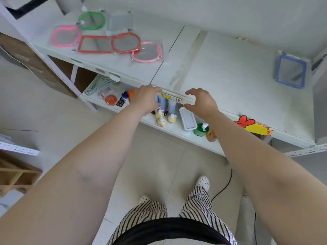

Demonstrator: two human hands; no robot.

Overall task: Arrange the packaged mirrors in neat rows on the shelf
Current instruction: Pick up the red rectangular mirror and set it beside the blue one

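White shelf unit [221, 68] fills the upper frame, its top board running upper left to right edge; a lower board [177, 135] shows under it across frame centre. Seven packaged mirrors on the top board. Six cluster at upper left: green round one [91, 20], grey-clear square one [120, 22], pink round one [65, 36], red rectangular one [95, 44], red round one [126, 42], pink round one [147, 52] nearest centre, several overlapping at the edges. Seventh, a blue rectangular mirror [291, 71], lies alone at far right, well apart from the cluster. Two bare forearms reach up from the bottom corners to the shelf's front edge at frame centre. Left hand [146, 99] is at the edge by the price label strip [170, 97], fingers curled over the lip; cannot tell if they grip anything. Right hand [201, 101] hovers just right of the label, fingers spread and loosely bent, holding nothing. No mirror touches either hand; nearest is the pink one, above and between the left hand and the cluster. Lower board: three yellow pump bottles [166, 119], one grey lidded box [188, 119], one green bottle [201, 129], one orange jar [111, 100], hangers [99, 84] at left.
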